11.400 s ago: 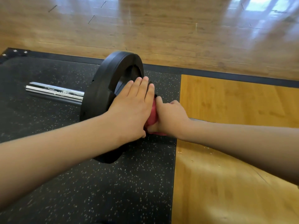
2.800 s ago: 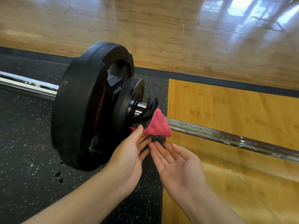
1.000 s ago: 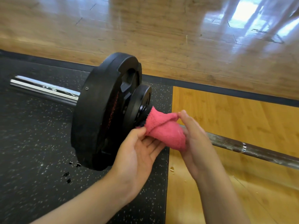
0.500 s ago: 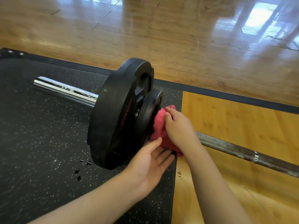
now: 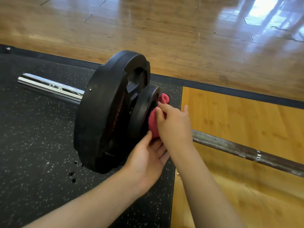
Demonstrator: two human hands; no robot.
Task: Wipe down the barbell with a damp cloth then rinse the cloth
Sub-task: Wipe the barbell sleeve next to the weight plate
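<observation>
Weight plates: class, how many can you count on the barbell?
2. A large black plate stands beside the chrome sleeve end; a smaller plate sits against it, by the pink cloth. Another could hide between them.

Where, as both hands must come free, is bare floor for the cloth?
Free: black mat left of the large plate, nearer than the chrome sleeve; yellow wood nearer than the bar shaft. Crowded: around the cloth at the small plate.

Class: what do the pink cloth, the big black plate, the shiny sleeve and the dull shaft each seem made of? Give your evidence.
The pink cloth: soft, fuzzy fabric, perhaps terry; it bunches.
The big black plate: matt, probably rubber-coated; dull moulded surface.
The sleeve: polished, chrome-like metal; mirror glints.
The shaft: seemingly bare steel; grey-brown, rough, possibly rusty.
</observation>
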